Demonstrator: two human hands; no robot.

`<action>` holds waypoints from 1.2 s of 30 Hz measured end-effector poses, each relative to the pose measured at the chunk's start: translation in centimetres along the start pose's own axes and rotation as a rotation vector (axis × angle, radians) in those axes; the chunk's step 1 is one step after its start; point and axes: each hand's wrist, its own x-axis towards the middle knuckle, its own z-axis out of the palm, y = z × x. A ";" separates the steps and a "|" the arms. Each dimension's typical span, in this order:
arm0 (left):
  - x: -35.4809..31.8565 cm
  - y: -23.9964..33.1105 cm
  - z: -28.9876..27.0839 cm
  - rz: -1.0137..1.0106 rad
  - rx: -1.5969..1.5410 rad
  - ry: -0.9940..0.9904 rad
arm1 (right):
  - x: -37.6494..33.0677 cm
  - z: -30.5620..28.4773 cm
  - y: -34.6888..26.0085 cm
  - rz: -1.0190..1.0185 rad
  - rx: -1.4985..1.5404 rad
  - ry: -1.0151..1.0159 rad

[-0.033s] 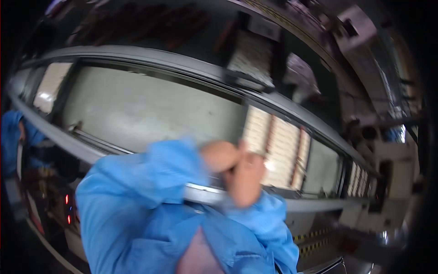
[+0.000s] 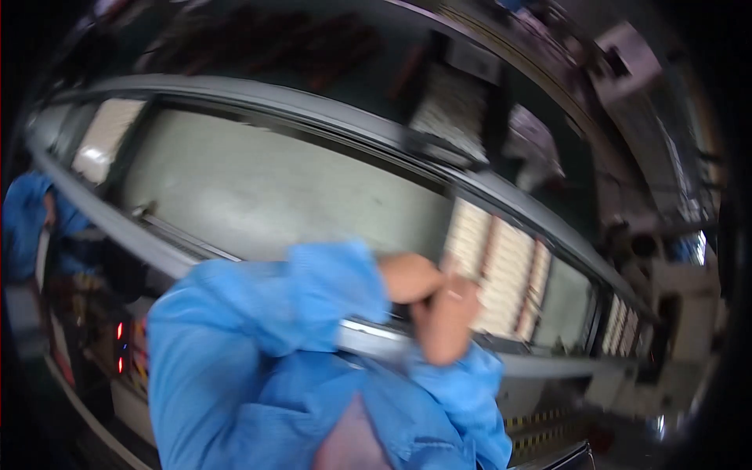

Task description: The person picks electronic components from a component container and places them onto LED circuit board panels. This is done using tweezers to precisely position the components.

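Note:
My left hand (image 2: 411, 278) and my right hand (image 2: 450, 319) come together at the near edge of the line, both in blue sleeves. The left reaches across toward the right, and they touch or overlap. Blur smears the fingers, and whatever may lie between them is hidden. Just beyond and to the right is a cream panel (image 2: 507, 274) made of rows with reddish-brown strips between them. The fingertips come up to its left edge, but I cannot tell whether they touch it.
A long conveyor with grey rails (image 2: 274, 98) and a pale green bed (image 2: 258, 184) runs across the view. More cream panels lie at its far left (image 2: 108, 133) and far right (image 2: 616, 325). Beyond the rail sits a plastic-wrapped stack (image 2: 450, 102). A blue-sleeved person (image 2: 27, 223) is at left.
The whole scene has shifted slightly to the right in the picture, hands and panel together. Between my hands and the panel, the arrangement looks the same.

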 end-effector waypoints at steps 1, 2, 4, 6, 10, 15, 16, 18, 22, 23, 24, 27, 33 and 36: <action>2.4 -0.3 2.0 0.091 0.020 -0.038 | -2.0 1.3 4.0 -0.120 -0.187 0.272; 3.5 1.1 0.8 -0.077 0.051 -0.194 | -2.8 -0.2 5.7 0.036 -0.107 0.180; 2.5 -0.4 0.4 -0.217 0.308 -0.035 | -4.1 -0.7 10.0 0.096 -0.139 0.293; 0.3 -4.2 -2.8 -0.570 0.486 0.001 | -4.8 -1.1 14.9 0.119 -0.193 0.356; -12.6 -11.9 -14.8 -1.309 0.721 0.363 | -6.3 -2.3 21.8 0.502 -0.655 0.246; -34.2 -15.1 -22.1 -1.773 0.935 0.813 | -6.3 -2.7 24.3 0.657 -0.919 0.404; -36.5 -15.5 -21.9 -1.882 0.960 0.832 | -6.7 -2.4 25.7 0.564 -1.042 0.481; -39.7 -16.5 -21.2 -1.902 0.955 0.793 | -7.3 -1.6 28.7 0.677 -0.850 0.549; -41.5 -17.2 -20.6 -1.894 1.045 0.704 | -6.4 -2.4 26.5 0.648 -0.908 0.598; -41.6 -17.2 -20.6 -1.864 1.093 0.670 | -6.0 -2.1 26.6 0.718 -0.887 0.600; -41.5 -17.6 -20.7 -1.854 1.087 0.668 | -5.8 -1.8 26.8 0.789 -0.865 0.603; -39.8 -18.3 -20.9 -1.788 1.121 0.612 | -6.0 -1.3 27.2 0.696 -0.990 0.730; -40.6 -16.1 -20.5 -1.640 1.079 0.649 | -7.2 -1.1 33.4 1.053 -0.892 0.439; -39.6 -14.5 -19.4 -1.465 1.013 0.664 | -7.0 -1.9 34.1 1.097 -0.926 0.450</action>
